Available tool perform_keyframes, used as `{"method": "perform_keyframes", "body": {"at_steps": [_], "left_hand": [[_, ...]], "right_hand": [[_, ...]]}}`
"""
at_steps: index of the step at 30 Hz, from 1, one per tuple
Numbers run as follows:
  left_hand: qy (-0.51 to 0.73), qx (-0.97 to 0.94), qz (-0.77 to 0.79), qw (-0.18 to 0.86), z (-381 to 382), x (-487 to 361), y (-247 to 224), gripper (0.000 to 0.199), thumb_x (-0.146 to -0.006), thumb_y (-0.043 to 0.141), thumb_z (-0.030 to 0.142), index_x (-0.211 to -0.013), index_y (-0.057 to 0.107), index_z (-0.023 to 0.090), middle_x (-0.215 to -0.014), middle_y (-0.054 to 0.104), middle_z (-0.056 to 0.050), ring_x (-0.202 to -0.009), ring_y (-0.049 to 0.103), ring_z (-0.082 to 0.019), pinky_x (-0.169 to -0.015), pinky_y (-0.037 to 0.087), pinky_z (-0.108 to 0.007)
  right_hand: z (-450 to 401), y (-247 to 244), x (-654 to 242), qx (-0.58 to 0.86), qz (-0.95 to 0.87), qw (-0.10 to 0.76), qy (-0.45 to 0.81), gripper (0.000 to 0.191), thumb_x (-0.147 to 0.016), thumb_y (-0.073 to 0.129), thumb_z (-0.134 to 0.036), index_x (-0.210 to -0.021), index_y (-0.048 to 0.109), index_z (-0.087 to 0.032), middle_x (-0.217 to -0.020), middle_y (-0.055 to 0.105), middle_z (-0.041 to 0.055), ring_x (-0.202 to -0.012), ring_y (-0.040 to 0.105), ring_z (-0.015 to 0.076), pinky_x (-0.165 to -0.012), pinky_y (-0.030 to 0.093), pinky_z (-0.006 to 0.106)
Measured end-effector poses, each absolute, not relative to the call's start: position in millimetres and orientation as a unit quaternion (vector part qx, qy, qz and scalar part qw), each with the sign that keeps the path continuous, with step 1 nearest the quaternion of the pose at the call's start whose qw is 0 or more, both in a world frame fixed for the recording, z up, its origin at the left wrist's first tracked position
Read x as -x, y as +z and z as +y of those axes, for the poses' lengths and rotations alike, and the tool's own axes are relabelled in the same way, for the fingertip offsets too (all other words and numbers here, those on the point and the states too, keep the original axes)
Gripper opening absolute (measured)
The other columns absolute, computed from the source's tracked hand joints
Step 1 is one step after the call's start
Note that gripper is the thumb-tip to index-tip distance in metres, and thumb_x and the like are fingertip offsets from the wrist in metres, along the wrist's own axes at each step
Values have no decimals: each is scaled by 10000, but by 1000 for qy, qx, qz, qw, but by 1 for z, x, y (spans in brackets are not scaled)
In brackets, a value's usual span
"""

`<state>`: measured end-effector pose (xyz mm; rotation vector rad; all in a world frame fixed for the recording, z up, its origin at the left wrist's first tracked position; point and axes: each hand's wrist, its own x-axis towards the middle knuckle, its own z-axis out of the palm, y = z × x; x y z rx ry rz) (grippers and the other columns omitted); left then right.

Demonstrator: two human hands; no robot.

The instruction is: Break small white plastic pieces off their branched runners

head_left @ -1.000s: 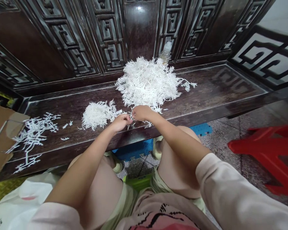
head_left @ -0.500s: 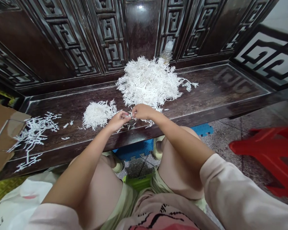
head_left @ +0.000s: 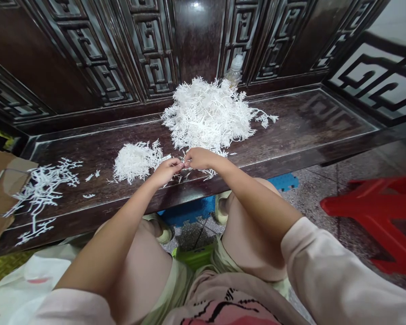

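Observation:
My left hand point(head_left: 167, 171) and my right hand point(head_left: 200, 159) meet fingertip to fingertip over the front edge of the dark wooden bench. Both are pinched closed on a small white branched plastic piece, mostly hidden by the fingers. Behind my right hand rises a large heap of white branched plastic pieces point(head_left: 206, 113). A smaller white pile point(head_left: 135, 161) lies just left of my left hand. Loose white scraps point(head_left: 208, 173) are scattered beneath and beside my fingers.
White branching sprues point(head_left: 47, 185) lie at the bench's left end against a cardboard box point(head_left: 3, 180). A capped clear bottle point(head_left: 235, 70) stands behind the heap. On the floor at right is a red stool point(head_left: 375, 203). A white bag point(head_left: 23, 275) sits at lower left.
My fingertips have drawn slightly closer together around the small piece. The whole view has shifted a little; the piles look the same.

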<state>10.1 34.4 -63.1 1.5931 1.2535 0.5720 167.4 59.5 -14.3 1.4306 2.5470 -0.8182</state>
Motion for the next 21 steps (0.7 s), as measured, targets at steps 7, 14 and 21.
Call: {"method": "perform_keyframes", "body": {"at_steps": [7, 14, 21], "left_hand": [[231, -699, 522, 431, 31, -20, -70, 234, -715, 440, 330, -540, 428, 176, -540, 439, 20, -573, 397, -122, -572, 298, -249], [232, -711, 516, 418, 30, -20, -72, 233, -722, 427, 301, -533, 364, 179, -521, 382, 28, -548, 365, -114, -552, 277, -247], [241, -710, 531, 395, 30, -18, -70, 241, -709, 440, 290, -530, 324, 178, -526, 346, 30, -545, 342, -109, -539, 262, -243]], "right_hand": [[55, -15, -161, -529, 819, 95, -200, 269, -701, 461, -299, -856, 648, -184, -916, 637, 101, -803, 571, 216, -609, 379, 270], [54, -18, -160, -542, 816, 64, -192, 236, -697, 469, -283, -839, 652, -240, -934, 639, 65, -855, 571, 238, -661, 402, 309], [47, -23, -151, -539, 831, 33, -129, 222, -711, 482, -299, -829, 636, -191, -910, 635, 104, -896, 556, 249, -797, 348, 394]]}}
